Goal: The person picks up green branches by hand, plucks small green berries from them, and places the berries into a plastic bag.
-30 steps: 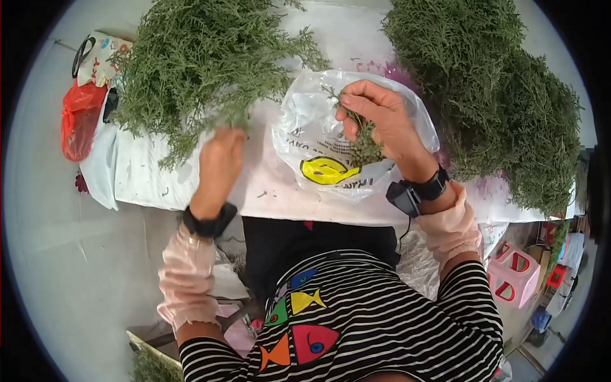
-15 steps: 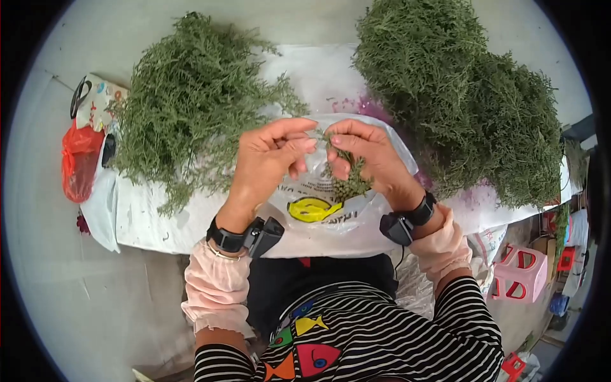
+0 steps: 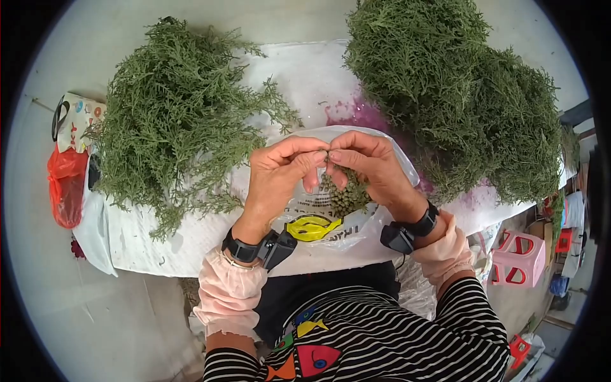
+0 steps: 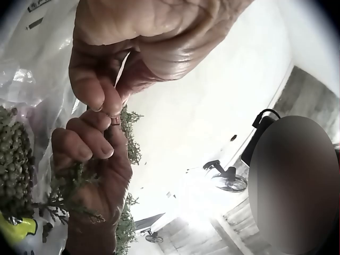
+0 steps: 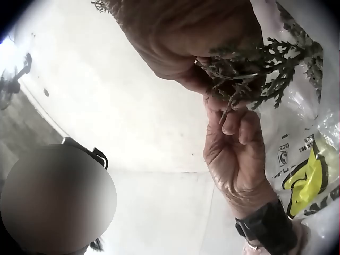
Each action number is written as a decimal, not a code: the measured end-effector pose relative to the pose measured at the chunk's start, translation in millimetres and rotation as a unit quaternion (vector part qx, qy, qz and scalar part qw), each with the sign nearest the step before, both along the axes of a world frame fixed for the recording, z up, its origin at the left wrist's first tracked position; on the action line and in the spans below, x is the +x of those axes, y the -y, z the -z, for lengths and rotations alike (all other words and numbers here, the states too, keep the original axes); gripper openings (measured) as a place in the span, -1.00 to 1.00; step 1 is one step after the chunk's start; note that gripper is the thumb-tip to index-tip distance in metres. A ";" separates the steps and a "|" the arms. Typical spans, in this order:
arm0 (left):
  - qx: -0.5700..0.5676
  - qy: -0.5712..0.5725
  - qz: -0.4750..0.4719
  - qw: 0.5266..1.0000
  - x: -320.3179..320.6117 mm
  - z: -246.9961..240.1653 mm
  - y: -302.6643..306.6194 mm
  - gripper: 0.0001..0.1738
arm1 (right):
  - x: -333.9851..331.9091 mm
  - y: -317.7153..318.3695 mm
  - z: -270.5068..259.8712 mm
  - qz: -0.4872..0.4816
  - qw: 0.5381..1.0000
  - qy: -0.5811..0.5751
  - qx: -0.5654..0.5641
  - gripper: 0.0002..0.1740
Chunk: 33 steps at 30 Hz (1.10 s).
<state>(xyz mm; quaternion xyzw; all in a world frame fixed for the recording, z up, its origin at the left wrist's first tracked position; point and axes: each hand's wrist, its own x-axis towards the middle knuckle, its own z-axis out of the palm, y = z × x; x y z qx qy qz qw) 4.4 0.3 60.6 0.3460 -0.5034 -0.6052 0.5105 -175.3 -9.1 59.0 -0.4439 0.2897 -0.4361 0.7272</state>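
Observation:
Over a clear plastic bag (image 3: 358, 240), both hands meet at their fingertips. My right hand (image 3: 380, 172) holds a green evergreen sprig (image 5: 276, 69), whose leafy part lies across the palm in the right wrist view. With thumb and forefinger, my left hand (image 3: 275, 177) pinches at the sprig's end, right beside the right fingertips. The fingers mostly hide the pinched spot. Small round green seed cones (image 3: 347, 196) lie heaped in the bag, also visible as cones (image 4: 15, 159) at the left edge of the left wrist view.
A large pile of evergreen branches (image 3: 172, 121) covers the table's left side, another pile (image 3: 445, 95) its right. Purple stains (image 3: 363, 114) mark the white table cover (image 3: 299, 63). A red bag (image 3: 67, 184) hangs at the left edge; a pink stool (image 3: 520, 258) stands at right.
My left hand has come from the left branch pile to the right hand, and its fingertips now meet the right ones. The right hand has stayed over the bag with the sprig.

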 end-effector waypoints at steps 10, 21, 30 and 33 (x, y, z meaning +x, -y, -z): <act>0.073 -0.054 -0.013 0.996 5.3 4.4 -2.4 -0.80 | 5.2 -10.5 -1.7 0.158 0.962 -0.141 -0.170 -0.96; 0.062 -0.059 0.001 0.996 1.9 8.8 -5.2 -0.80 | 11.2 -10.7 2.6 0.268 0.749 -0.334 -0.506 -0.92; 0.057 -0.049 -0.006 0.997 3.1 10.8 -3.5 -0.81 | 6.1 -8.0 -1.6 0.039 0.998 0.001 0.053 -0.91; 0.058 -0.048 -0.006 0.997 2.3 12.0 -2.6 -0.80 | 6.0 -5.9 0.3 0.030 0.995 0.026 0.091 -0.88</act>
